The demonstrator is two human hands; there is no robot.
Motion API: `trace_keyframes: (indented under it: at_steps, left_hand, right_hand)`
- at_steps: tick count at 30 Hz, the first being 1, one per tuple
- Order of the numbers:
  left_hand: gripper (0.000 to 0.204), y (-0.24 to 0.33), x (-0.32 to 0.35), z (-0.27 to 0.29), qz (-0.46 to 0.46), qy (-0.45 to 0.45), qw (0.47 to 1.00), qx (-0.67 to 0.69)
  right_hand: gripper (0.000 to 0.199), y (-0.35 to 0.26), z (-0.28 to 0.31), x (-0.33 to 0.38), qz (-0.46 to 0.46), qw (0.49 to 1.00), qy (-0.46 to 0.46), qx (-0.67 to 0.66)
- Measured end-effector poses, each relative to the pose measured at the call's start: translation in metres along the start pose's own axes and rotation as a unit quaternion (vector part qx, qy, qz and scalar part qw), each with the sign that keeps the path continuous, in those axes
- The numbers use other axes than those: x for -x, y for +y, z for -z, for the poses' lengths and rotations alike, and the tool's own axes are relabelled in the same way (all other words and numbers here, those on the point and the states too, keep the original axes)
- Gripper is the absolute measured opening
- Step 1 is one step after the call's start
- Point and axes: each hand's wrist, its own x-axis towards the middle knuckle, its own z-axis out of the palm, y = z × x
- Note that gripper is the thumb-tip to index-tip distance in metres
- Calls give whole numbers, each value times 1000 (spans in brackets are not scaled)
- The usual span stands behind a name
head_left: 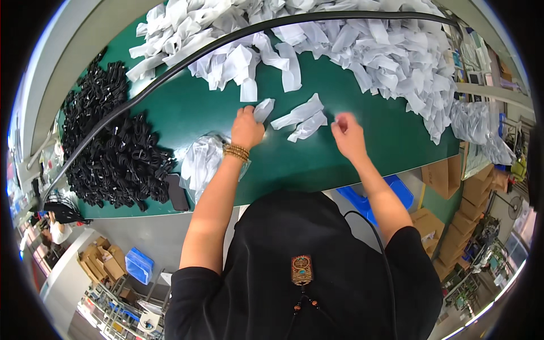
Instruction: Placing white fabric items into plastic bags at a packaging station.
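My left hand (247, 129), with beaded bracelets at the wrist, is closed on a small white translucent plastic packet (264, 110) above the green table (294, 161). Part of that packet sticks out to the right of the fingers. Two more white packets (307, 117) lie loose between my hands, touching each other. To their right, my right hand (348, 136) hovers with curled fingers, slightly blurred, and nothing shows in them. Beside my left forearm rests a clear bag (202, 161) with white contents.
A large heap of white packets (391, 62) covers the far side. Bundled black cables (116, 153) pile up at the left, beside a dark phone-like slab (178, 192). A thick black cable (226, 41) arches across the table. Cardboard boxes (445, 177) stand at the right.
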Motion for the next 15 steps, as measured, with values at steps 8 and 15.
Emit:
trace_keyframes:
  at_steps: [8,15]
  left_hand:
    - [43,78,-34,-44,-178,-70,981,-42]
    - [56,123,-34,-45,-97,-4,993,-64]
  right_hand:
    - [38,24,-33,-12,-278,887,-36,-366]
    - [36,34,-43,-27,-170,935,83,-301]
